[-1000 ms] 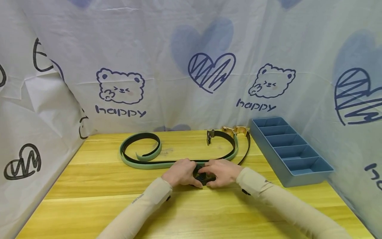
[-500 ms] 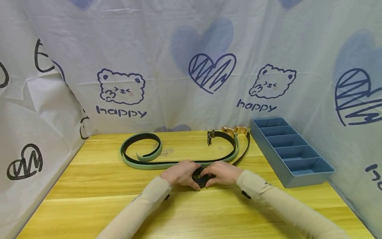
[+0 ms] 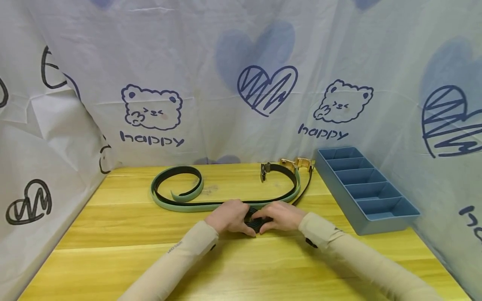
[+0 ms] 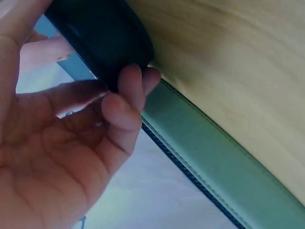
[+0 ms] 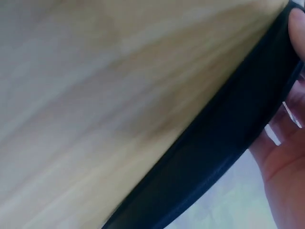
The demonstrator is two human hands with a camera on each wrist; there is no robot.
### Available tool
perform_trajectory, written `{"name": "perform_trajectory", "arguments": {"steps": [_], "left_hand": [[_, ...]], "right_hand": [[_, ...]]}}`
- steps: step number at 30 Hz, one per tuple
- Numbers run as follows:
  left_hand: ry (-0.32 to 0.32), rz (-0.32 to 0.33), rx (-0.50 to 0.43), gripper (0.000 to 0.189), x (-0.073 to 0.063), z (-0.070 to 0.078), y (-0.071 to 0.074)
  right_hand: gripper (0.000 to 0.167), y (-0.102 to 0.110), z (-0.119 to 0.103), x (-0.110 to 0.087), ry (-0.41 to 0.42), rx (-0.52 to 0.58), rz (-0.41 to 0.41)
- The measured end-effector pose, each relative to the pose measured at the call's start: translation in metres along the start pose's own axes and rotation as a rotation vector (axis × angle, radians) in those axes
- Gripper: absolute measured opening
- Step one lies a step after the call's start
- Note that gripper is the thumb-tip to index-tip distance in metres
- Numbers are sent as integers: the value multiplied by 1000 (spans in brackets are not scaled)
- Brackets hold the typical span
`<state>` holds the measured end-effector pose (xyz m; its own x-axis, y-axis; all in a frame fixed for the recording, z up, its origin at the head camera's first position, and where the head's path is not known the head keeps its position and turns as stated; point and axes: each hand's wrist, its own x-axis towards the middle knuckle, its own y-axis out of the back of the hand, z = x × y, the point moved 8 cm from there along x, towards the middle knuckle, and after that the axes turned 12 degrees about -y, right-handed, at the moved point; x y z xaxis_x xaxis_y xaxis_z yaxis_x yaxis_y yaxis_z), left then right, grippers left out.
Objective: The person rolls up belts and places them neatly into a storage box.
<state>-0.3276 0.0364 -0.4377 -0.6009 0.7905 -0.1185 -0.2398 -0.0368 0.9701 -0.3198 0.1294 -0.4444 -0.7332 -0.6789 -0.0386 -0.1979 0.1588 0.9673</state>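
Between my two hands, a black belt is rolled into a coil that stands on its edge on the wooden table. My left hand curls round the coil's left side; in the left wrist view its fingertips bend against the dark strap. From the right, my right hand grips the coil with thumb and fingers. The unrolled strap runs past the right hand in the right wrist view. Its tail goes back towards a gold buckle near the wall.
Just behind the hands lies a green belt with a black belt nested along it, curled at the left. A dark buckle and another gold buckle sit at the back. A blue divided box stands on the right.
The black belt's free tail on the right has drawn in towards the coil and lies straighter. Both hands stay round the coil with small finger shifts; the other belts and the box are still.
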Motion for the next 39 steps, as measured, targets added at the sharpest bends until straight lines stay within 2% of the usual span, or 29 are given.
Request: {"name": "perform_trajectory", "arguments": {"steps": [5,9,13,23,31,35,39], "left_hand": [[-11,-37,-61,50,1,-1,0],[-3,-10,-88,47,2,0,1],[2,31,-92,45,3,3,-1],[-44,-24,-77,55,4,1,-1],[28,-11,-61,62,3,-1,-2],[22,20,-31,64,4,0,-1],[4,21,-39,60,4,1,-2]], "right_hand": [[49,1,3,1,-14,11,-21],[48,2,-1,2,5,-19,3],[47,2,-4,2,11,-33,25],[55,1,6,-1,-11,-10,-9],[53,2,3,0,-14,-37,11],[50,3,-1,2,21,-38,41],[52,2,2,3,1,-31,22]]}}
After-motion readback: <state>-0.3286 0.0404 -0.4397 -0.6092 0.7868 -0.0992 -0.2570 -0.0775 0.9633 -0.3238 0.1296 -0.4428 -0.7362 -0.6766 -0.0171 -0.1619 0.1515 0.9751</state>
